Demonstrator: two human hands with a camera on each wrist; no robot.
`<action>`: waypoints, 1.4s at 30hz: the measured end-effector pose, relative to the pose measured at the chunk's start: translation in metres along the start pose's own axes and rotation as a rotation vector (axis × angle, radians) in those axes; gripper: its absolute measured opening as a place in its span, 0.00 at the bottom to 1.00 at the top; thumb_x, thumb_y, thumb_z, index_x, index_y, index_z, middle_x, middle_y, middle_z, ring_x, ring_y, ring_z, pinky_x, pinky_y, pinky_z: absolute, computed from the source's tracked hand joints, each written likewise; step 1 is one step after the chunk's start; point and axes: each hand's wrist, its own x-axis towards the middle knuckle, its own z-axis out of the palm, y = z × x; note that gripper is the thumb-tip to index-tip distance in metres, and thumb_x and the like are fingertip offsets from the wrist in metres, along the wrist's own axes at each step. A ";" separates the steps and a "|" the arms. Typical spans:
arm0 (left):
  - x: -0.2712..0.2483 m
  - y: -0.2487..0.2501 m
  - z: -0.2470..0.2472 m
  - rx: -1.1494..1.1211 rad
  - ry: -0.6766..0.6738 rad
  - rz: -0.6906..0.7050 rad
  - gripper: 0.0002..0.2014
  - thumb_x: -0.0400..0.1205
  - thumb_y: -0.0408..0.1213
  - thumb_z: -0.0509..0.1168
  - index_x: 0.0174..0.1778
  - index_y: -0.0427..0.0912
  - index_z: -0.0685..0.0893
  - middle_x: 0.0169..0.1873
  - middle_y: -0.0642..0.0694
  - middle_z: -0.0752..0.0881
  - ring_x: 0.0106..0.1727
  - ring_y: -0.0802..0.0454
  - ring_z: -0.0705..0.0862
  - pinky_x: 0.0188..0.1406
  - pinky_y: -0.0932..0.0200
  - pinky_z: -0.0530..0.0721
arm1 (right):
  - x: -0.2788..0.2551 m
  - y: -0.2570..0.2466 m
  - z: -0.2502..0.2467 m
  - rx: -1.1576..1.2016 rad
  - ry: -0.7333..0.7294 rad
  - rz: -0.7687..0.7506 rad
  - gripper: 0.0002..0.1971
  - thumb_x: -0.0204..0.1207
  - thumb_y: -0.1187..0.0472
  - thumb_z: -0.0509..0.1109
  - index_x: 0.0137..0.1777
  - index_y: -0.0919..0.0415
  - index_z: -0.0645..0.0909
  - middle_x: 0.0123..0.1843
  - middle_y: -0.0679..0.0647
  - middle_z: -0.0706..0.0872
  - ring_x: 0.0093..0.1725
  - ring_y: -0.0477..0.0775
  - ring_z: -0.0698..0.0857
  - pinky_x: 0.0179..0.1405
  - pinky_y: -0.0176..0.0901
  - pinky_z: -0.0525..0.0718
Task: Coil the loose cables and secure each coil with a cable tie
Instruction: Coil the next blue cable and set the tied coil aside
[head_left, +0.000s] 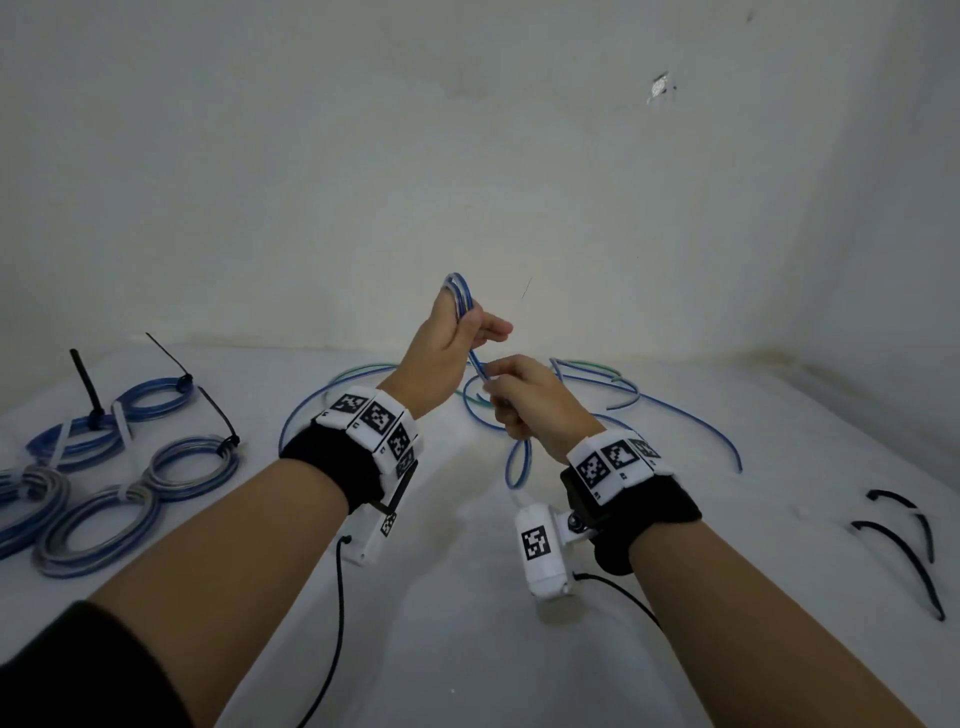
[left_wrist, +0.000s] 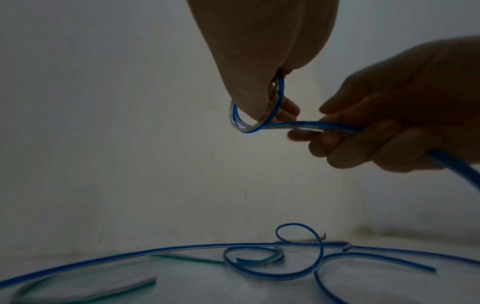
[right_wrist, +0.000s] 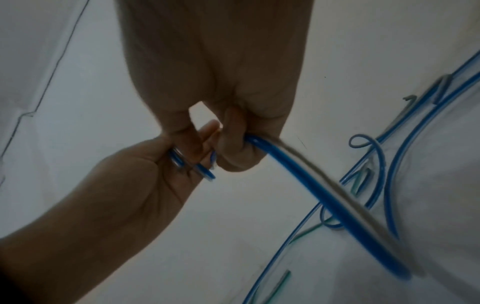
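A blue-and-white cable (head_left: 475, 361) runs between both raised hands above the white table (head_left: 467, 597). My left hand (head_left: 447, 353) holds a small coil of it (head_left: 460, 296) looped around the thumb; the loops show in the left wrist view (left_wrist: 257, 115). My right hand (head_left: 530, 400) grips the same cable (right_wrist: 298, 174) just below and right of the left hand, and the loose length hangs down from the fist (head_left: 517, 467). More loose blue and green cables (head_left: 613, 389) lie tangled on the table behind the hands.
Several tied coils (head_left: 104, 499) lie at the left, some with black cable ties (head_left: 218, 410) sticking out. Loose black cable ties (head_left: 904, 551) lie at the right. A bare wall (head_left: 467, 156) stands close behind the table.
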 end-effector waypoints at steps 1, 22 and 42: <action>-0.001 -0.003 0.000 0.033 -0.008 0.004 0.07 0.89 0.34 0.47 0.54 0.37 0.68 0.50 0.44 0.86 0.52 0.53 0.86 0.56 0.64 0.82 | -0.002 0.000 0.000 -0.027 0.001 -0.013 0.08 0.79 0.71 0.62 0.57 0.67 0.74 0.33 0.54 0.72 0.26 0.49 0.69 0.20 0.37 0.65; -0.013 -0.003 -0.024 0.669 -0.399 -0.366 0.19 0.87 0.49 0.51 0.51 0.34 0.75 0.39 0.44 0.79 0.40 0.49 0.78 0.44 0.56 0.76 | 0.002 0.008 -0.041 -0.723 0.258 -0.302 0.04 0.70 0.61 0.76 0.39 0.54 0.83 0.38 0.48 0.87 0.41 0.48 0.82 0.44 0.45 0.80; -0.014 0.023 -0.011 0.176 -0.511 -0.602 0.17 0.88 0.47 0.51 0.42 0.39 0.74 0.24 0.47 0.64 0.20 0.55 0.61 0.19 0.66 0.59 | 0.025 0.014 -0.034 -0.612 0.140 -0.413 0.09 0.78 0.66 0.67 0.41 0.67 0.87 0.36 0.60 0.88 0.36 0.51 0.80 0.42 0.41 0.75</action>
